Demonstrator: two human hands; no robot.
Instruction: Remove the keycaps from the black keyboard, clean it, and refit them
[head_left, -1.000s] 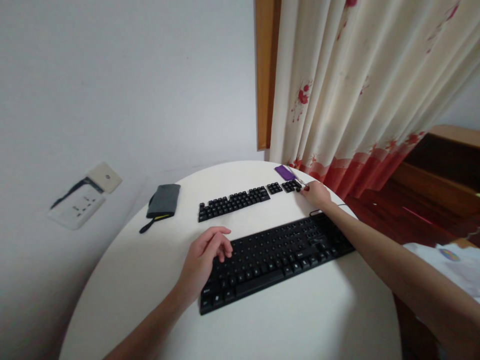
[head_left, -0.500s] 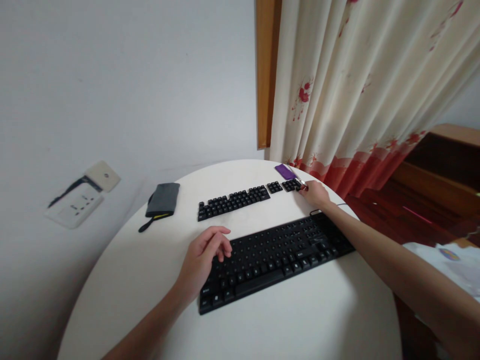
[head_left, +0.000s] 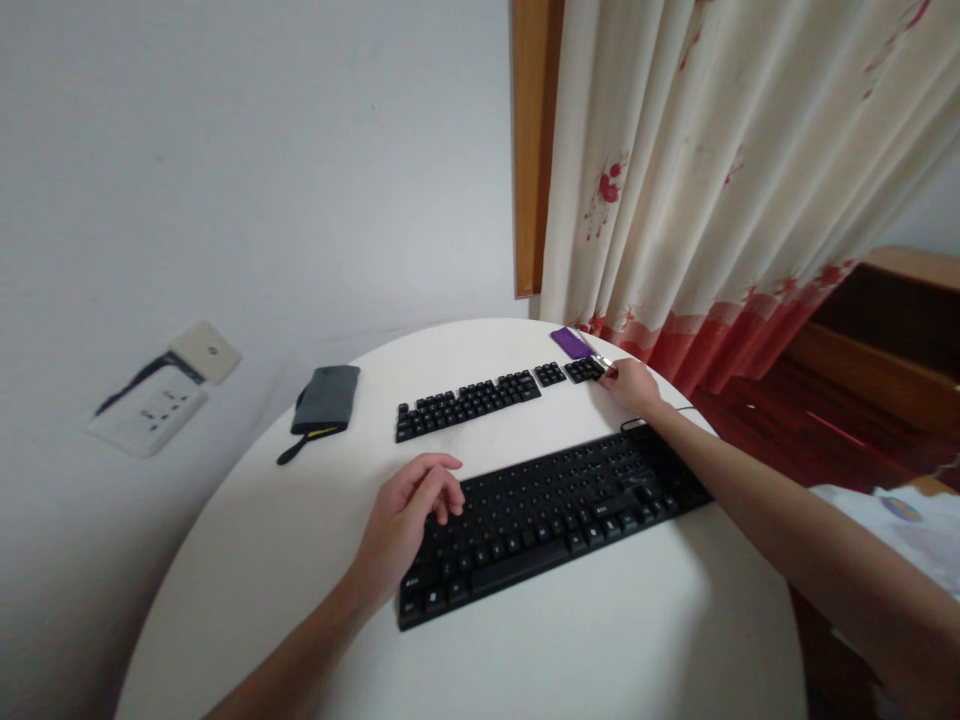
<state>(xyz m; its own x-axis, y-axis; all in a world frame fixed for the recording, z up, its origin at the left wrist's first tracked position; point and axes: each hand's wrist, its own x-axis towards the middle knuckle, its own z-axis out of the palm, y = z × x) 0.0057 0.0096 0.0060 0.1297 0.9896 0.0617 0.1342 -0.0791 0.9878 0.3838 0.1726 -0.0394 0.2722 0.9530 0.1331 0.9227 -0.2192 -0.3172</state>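
Observation:
A black keyboard (head_left: pixel 540 520) lies at a slant on the white table, its upper rows bare of caps and its lowest rows still capped. Over its left end my left hand (head_left: pixel 420 500) hovers or rests, fingers loosely curled and apart, holding nothing. Beyond the keyboard, black keycaps stand in rows: a long block (head_left: pixel 469 405), a small block (head_left: pixel 550 374) and a right-hand block (head_left: pixel 583 370). My right hand (head_left: pixel 628 385) pinches at the right edge of that last block, apparently on a keycap; its fingertips are partly hidden. Beside them is a thin silver tool (head_left: pixel 598 356).
A purple cloth-like piece (head_left: pixel 571 343) lies at the table's far edge. At the left sits a grey pouch (head_left: pixel 328 397) with a dark strap. The keyboard's cable (head_left: pixel 634 423) loops behind it. Wall and curtain (head_left: pixel 675 200) border the round table (head_left: pixel 600 640).
Almost nothing differs. My right hand has shifted very slightly right at the keycap block; my left hand stays where it was.

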